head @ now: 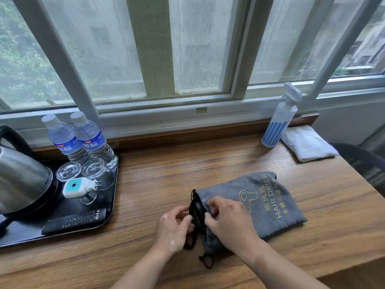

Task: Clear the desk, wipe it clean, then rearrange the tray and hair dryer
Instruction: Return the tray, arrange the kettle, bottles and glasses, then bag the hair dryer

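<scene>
Near the front edge of the desk, the left hand and right hand pinch the hair dryer bag at its mouth; best to pull the drawstring evenly.

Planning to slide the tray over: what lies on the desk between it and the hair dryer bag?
Head view: bare wood of the desk between the tray and the hair dryer bag, except the left hand at the bag's mouth.
</scene>
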{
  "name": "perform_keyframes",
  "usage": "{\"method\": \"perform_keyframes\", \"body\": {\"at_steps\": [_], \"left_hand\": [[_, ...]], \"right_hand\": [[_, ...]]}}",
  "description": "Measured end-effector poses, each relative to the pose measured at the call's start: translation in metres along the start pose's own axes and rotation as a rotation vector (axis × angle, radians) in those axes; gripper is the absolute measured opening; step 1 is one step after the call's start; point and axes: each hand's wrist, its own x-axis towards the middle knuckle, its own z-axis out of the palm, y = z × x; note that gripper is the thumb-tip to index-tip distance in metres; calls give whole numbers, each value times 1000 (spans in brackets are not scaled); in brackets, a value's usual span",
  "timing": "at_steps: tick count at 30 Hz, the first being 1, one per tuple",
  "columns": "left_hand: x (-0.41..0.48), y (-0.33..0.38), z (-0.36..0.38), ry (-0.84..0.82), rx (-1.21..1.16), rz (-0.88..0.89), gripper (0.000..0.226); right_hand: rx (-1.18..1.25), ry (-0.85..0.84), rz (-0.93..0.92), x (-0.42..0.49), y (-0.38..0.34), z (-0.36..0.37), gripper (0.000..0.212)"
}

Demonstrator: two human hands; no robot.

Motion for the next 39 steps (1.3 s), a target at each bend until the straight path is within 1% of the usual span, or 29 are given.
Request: {"method": "perform_keyframes", "body": {"at_steps": [2,5,6,9,12,15,16,18,19,20,21,23,24,25,28,30,33,35,38,39], "left_hand": [[-3,4,5,18,-91,-45,26],[-5,7,12,-33,-150,-57,28],[-4,7,14,-37,-113,-29,27],[-7,11,24,-53,121,88,22],[-12,25,36,-82,117,125,29],[-5,29,31,-164,139,104,21],[0,29,25,-154,172,112,16],[10,26,12,-38,263,141,12],[16,25,6,36,314,160,16],[21,26,0,76,359,188,20],[28,26,-5,72,411,217,26],[42,29,-11,-33,576,277,44],[49,31,-12,-102,665,311,48],[55,33,-13,-158,731,343,47],[68,38,-10,-253,805,396,36],[73,39,-8,-259,842,417,28],[78,42,-10,-198,814,391,15],[82,45,-16,-209,759,379,3],[86,47,-24,-255,696,355,25],[87,47,-27,-271,649,341,28]], "right_hand": [[19,28,3,1,1,3,22],[64,71,-24,2,0,4,21],[83,73,-39,3,-2,4,20],[159,77,-92,6,-10,5,21],[176,88,-144,10,-17,4,22],[160,100,-136,11,-9,1,22],[149,101,-129,9,-3,0,20],[153,91,-108,3,10,0,19],[170,82,-94,-1,15,0,20],[191,72,-79,-5,19,1,22],[212,63,-64,-10,22,2,23],[240,65,-40,-19,26,6,25],[243,73,-34,-23,28,7,24],[240,79,-29,-29,30,10,22],[207,91,-13,-49,37,21,18],[170,84,-9,-64,40,31,20],[10,86,-23,-81,40,49,31],[-85,88,16,-87,36,58,40],[-182,116,85,-91,31,65,46],[-207,124,103,-92,29,67,45]]}}
